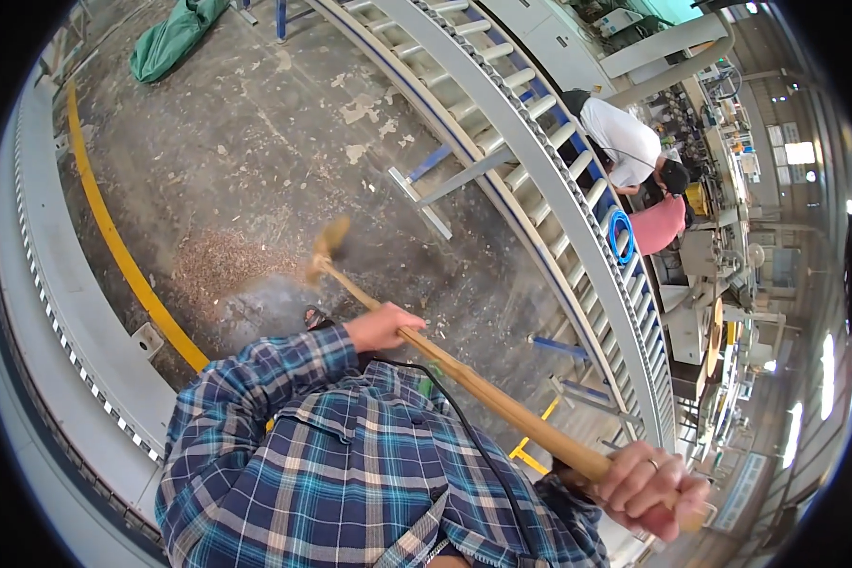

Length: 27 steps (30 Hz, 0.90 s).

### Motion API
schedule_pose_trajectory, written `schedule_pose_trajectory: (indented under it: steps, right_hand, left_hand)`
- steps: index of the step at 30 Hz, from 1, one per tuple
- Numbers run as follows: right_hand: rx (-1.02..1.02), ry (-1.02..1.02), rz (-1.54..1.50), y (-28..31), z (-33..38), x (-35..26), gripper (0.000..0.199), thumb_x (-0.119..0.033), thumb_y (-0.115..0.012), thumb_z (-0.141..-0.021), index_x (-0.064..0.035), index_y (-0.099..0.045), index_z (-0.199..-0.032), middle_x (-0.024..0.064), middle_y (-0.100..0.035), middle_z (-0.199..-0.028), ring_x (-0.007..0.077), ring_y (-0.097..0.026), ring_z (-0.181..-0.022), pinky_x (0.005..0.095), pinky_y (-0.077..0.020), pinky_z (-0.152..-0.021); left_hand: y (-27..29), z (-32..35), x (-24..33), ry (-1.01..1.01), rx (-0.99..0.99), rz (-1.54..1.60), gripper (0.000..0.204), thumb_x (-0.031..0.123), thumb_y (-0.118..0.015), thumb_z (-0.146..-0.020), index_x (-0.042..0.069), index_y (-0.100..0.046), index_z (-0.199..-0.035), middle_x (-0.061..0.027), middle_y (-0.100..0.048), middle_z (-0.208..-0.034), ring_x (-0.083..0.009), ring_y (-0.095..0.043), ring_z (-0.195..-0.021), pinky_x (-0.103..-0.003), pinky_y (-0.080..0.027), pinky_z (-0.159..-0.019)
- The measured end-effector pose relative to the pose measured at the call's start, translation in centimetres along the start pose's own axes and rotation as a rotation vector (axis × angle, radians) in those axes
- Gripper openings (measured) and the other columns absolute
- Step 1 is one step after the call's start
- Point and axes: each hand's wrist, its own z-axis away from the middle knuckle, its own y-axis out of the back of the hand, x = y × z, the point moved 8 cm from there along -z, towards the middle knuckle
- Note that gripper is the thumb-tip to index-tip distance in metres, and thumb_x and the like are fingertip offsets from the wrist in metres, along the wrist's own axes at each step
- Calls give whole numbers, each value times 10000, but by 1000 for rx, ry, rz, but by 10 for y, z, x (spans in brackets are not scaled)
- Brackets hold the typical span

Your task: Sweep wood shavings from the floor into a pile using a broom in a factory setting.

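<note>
A broom with a long pale wooden handle slants across my body, from lower right to upper left. My left hand is closed round the handle's lower part. Near the handle's top end, my right hand grips it, a ring on one finger. The tan broom head is smeared by motion, low over the floor. Just left of it lies a spread of brownish chips or shavings, with a paler dusty patch below. Part of a foot shows under my left forearm.
A curved roller conveyor with a blue hose coil runs along the right, its metal legs reaching the floor. A grey machine rail and yellow floor line lie left. Two people bend beyond the conveyor. A green cloth lies far left.
</note>
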Motion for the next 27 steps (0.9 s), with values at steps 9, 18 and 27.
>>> schedule_pose_trajectory:
  steps: [9, 18, 27]
  right_hand:
    - [377, 181, 179, 50, 24, -54, 246, -253, -418, -992, -20, -413, -1073, -34, -361, -495, 51, -275, -316, 206, -337, -280]
    - [-43, 76, 319, 15, -15, -30, 193, -67, -660, -843, 90, -588, -929, 189, -632, -680, 237, -571, -464, 393, -496, -457]
    - [381, -213, 118, 183, -23, 34, 221, -136, -644, -860, 65, -600, -939, 104, -612, -664, 153, -573, -544, 308, -494, -529]
  left_hand:
    - [32, -64, 33, -57, 85, -231, 279, -4, -619, -701, 39, -634, -976, -115, -637, -758, -313, -622, -733, -385, -443, -656]
    - [-19, -137, 4, -18, 40, -7, 124, 15, -617, -815, 9, -659, -931, -172, -655, -829, -323, -646, -783, -364, -492, -670]
    - [32, -166, -49, 149, 135, -263, 128, 20, -594, -827, -6, -645, -942, -193, -600, -704, -275, -612, -633, -337, -458, -600]
